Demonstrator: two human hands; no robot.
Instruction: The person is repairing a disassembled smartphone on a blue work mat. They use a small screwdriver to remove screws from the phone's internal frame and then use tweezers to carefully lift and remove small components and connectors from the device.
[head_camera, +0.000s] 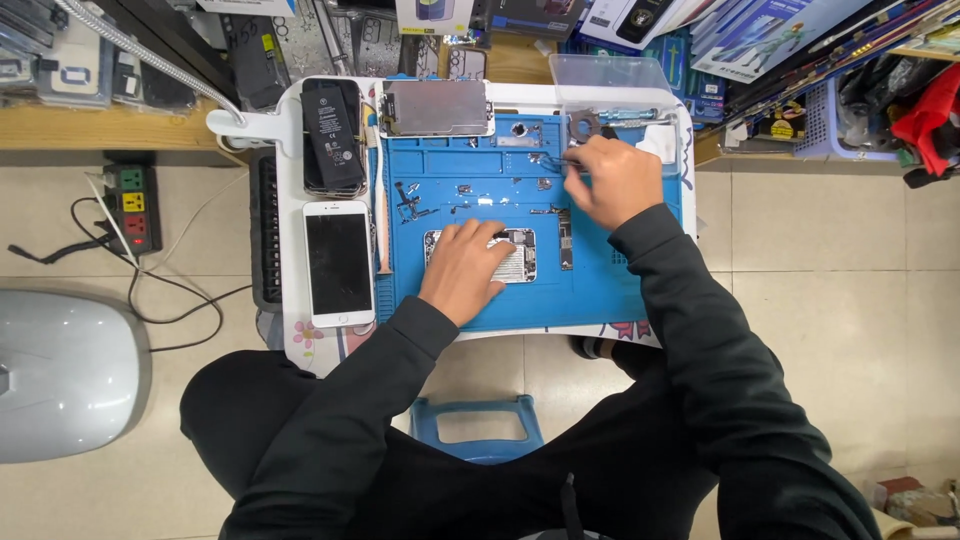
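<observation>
Opened phone chassis (518, 255) lies near-centre on the blue repair mat (600, 290), left hand (465, 270) flat on it, fingers spread. Right hand (615, 180) pinches tweezers (552, 160) (tips among small parts, far side). Intact white phone (339, 263) left of mat.

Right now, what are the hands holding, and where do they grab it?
The right hand pinches a thin tool at its back end. The left hand only presses on the opened phone.

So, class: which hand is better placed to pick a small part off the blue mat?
Right. The right hand already holds tweezers over the loose parts, while the left hand presses on the opened phone.
</observation>
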